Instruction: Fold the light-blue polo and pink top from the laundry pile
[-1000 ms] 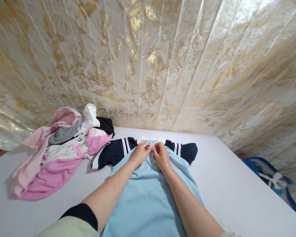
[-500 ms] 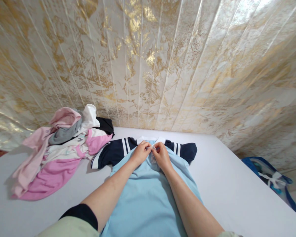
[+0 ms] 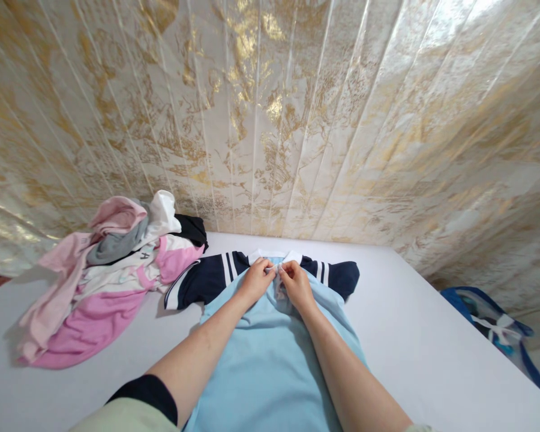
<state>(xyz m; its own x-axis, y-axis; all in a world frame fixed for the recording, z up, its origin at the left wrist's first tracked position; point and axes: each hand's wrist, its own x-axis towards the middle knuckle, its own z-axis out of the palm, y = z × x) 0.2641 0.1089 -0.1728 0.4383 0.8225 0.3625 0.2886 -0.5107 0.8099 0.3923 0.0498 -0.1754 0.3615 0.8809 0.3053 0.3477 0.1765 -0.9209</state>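
A light blue polo shirt (image 3: 270, 360) with navy sleeves and a white collar lies flat on the white table (image 3: 414, 342), collar toward the wall. My left hand (image 3: 256, 279) and my right hand (image 3: 296, 282) meet at the placket just below the collar. Both hands are closed, their fingertips pinching the shirt's front opening. What sits between the fingertips is too small to make out.
A heap of pink, white, grey and black clothes (image 3: 103, 270) lies at the table's left rear. A gold-patterned wall (image 3: 270, 120) rises right behind the table. A blue bag (image 3: 499, 327) sits on the floor past the right edge.
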